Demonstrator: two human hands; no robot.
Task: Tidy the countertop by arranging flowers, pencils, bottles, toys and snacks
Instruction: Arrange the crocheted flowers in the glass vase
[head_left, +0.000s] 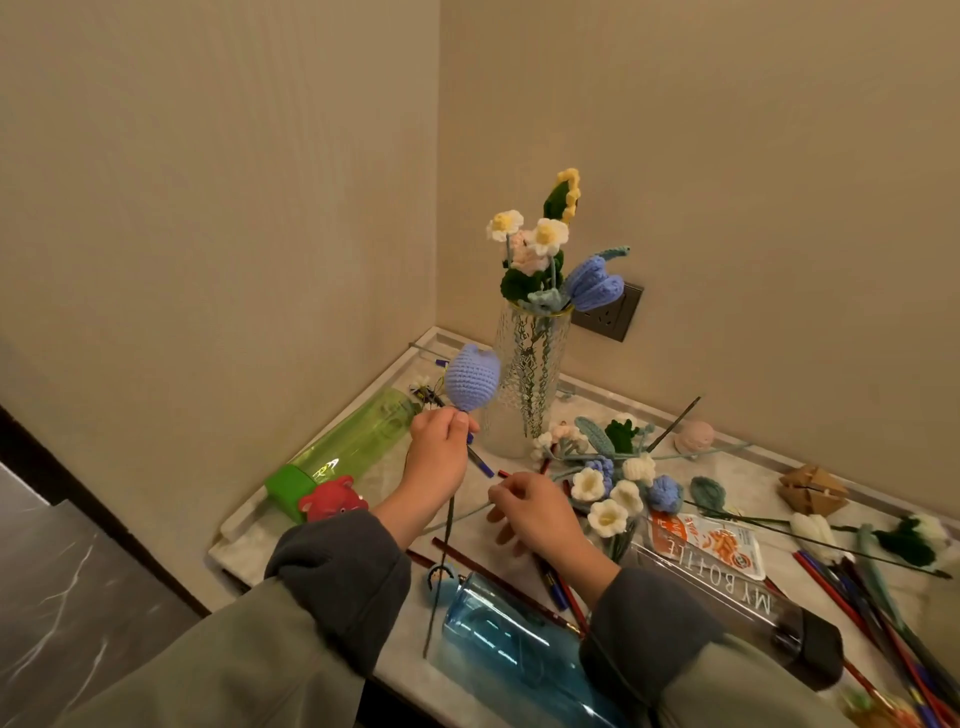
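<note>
One tulip (471, 376) poised beside the vase (524, 374).
Pinches it under the bloom with left hand (441, 441), stem free for insertion; right hand (535, 514) lower centre, grip unclear.

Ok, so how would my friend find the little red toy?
Find the tall glass vase of knitted flowers in the wall corner, then the green bottle lying on its side to its left. The red toy sits by that bottle's capped end, near the front edge of the countertop. It is the only chubby red figure; the other red things are thin pencils.
</note>
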